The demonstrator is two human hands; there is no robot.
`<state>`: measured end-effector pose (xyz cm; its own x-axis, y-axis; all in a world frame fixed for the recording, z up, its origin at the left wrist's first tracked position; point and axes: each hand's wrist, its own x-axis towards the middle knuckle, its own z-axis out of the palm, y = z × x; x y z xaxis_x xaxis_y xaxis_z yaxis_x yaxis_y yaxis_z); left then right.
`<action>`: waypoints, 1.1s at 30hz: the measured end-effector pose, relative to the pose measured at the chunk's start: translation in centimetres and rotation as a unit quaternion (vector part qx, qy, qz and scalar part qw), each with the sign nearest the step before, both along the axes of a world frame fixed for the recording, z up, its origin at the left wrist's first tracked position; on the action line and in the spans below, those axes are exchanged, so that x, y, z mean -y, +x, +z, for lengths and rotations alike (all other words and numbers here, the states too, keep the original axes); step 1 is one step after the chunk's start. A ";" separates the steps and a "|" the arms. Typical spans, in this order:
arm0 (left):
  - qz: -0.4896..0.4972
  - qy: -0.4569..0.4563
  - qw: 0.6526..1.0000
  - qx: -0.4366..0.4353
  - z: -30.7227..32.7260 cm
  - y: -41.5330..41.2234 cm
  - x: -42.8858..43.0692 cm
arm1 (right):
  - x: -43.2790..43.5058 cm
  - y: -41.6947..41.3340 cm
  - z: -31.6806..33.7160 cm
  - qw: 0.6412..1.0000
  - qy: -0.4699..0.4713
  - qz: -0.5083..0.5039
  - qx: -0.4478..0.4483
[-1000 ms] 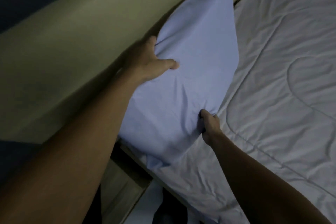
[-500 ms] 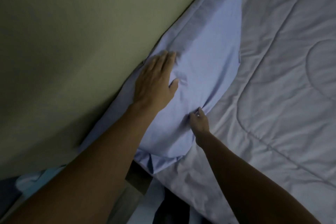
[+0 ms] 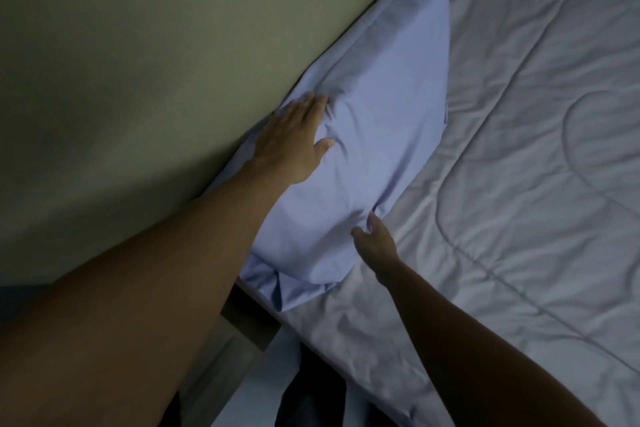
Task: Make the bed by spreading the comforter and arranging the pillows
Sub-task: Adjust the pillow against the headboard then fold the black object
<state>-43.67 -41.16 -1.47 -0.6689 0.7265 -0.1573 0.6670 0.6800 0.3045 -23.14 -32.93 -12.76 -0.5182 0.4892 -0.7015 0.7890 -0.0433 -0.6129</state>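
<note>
I see the blue pillow (image 3: 374, 135), creased, mid-frame against the headboard (image 3: 173, 62); left hand (image 3: 294, 139) flat, released; right hand (image 3: 375, 243) pinching its lower edge.

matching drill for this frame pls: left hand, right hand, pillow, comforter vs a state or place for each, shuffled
Things:
1. left hand
2. right hand
3. pillow
4. comforter

States or places:
A. spread over the bed, quilted
B. lies flat, palm down, on the pillow
C. leans against the headboard
D. fingertips at the pillow's lower edge

Pairs: 1-B, 2-D, 3-C, 4-A
</note>
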 end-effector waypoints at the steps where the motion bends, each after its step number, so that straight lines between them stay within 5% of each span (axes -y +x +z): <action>1: 0.006 -0.016 1.000 0.000 0.6 0.3 0.0 | 0.2 0.6 1.1 1.000 0.007 0.007 -0.003; 9: 0.072 -0.033 0.997 0.018 4.4 8.6 6.6 | 0.9 4.4 7.5 0.993 0.072 0.091 -0.034; 16: 0.240 -0.007 0.967 0.085 6.3 19.4 16.6 | 4.6 6.0 12.8 0.962 0.084 0.244 -0.093; 25: 0.440 -0.058 0.879 0.173 6.9 33.2 29.8 | 17.0 6.9 16.1 0.850 0.061 0.511 -0.113; 33: 0.532 -0.057 0.813 0.230 5.5 42.4 38.7 | 27.7 10.2 17.1 0.768 0.071 0.615 -0.163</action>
